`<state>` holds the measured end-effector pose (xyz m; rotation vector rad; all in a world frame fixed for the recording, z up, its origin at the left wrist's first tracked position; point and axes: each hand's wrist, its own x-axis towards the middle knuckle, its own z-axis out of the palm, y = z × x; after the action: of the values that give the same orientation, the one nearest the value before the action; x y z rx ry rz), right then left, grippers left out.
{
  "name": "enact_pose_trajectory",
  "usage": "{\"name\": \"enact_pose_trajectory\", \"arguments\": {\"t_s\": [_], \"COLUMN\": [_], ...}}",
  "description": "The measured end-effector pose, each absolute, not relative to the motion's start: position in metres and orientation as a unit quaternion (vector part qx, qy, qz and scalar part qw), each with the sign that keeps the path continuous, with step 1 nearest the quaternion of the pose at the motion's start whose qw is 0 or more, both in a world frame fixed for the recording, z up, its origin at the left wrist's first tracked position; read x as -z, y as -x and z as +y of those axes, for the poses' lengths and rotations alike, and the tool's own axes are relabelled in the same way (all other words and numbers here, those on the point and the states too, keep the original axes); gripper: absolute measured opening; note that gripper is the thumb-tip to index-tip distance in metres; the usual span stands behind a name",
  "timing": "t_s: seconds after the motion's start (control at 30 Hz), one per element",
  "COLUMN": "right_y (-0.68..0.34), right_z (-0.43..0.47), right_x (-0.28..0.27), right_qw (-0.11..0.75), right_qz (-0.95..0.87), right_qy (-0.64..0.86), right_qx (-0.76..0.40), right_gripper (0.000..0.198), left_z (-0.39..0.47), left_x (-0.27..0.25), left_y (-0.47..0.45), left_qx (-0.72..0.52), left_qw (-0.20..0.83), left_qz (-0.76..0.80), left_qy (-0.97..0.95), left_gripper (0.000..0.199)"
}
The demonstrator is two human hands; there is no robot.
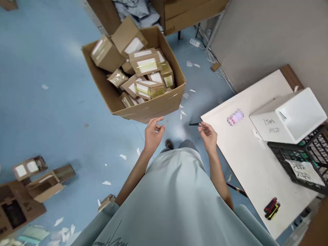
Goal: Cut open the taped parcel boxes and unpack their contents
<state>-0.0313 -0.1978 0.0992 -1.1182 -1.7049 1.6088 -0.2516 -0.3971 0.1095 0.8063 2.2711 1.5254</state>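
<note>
Head view: left hand [153, 133] and right hand [208, 135] well apart, one heaped carton [153, 112] ahead

The two hands are raised in front of the body. The left, nearest the carton's front wall, holds nothing visible; its fingers bend, with a gap to the thumb. Whether it touches the wall I cannot tell. The right has its fingers bent toward its thumb; one dark bar [194, 124] shows at its fingertips, and whether it is gripped or merely behind them I cannot tell.

The one carton stands ahead of the hands, holding at least ten parcels [145, 65], too overlapped for an exact count.

To the right, one white table [246, 160] bears one white bin [287, 131], one black crate [282, 157], one blurred pinkish item [235, 117] and two small tools, one red [270, 205], one yellow [273, 212], side by side
</note>
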Motion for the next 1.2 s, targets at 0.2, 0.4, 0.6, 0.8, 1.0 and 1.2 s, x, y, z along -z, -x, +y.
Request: {"name": "enact_pose_trajectory", "arguments": {"t_s": [0.2,0.4,0.6,0.8,1.0,1.2], "right_y": [0.136,0.243,0.346,0.392,0.38,0.344], "right_z": [-0.195,-0.166,-0.15,-0.152,-0.148,-0.153], "right_x": [-0.09,-0.052,-0.008,0.016,0.02,0.015], "right_qw": [0.204,0.127,-0.073,-0.236,-0.27,-0.276], "right_qz": [-0.682,-0.772,-0.909,-0.945,-0.945,-0.947], "right_qy": [0.361,0.287,0.206,0.114,0.082,0.075], "right_qx": [-0.602,-0.553,-0.356,-0.194,-0.163,-0.149], "right_gripper": [0.048,0.04,0.051,0.044,0.039,0.037], "left_z": [-0.433,-0.426,-0.4,-0.385,-0.384,-0.388], "left_x": [-0.081,-0.032,0.01,0.032,0.026,0.019], "left_y": [0.314,0.393,0.467,0.495,0.492,0.455], "left_qx": [-0.514,-0.415,-0.222,-0.055,0.008,0.031], "left_qw": [0.135,0.149,0.216,0.325,0.373,0.39], "left_qz": [0.825,0.88,0.923,0.91,0.898,0.883], "left_qy": [-0.195,-0.174,-0.227,-0.251,-0.235,-0.26], "left_gripper": [0.035,0.046,0.056,0.042,0.039,0.039]}}
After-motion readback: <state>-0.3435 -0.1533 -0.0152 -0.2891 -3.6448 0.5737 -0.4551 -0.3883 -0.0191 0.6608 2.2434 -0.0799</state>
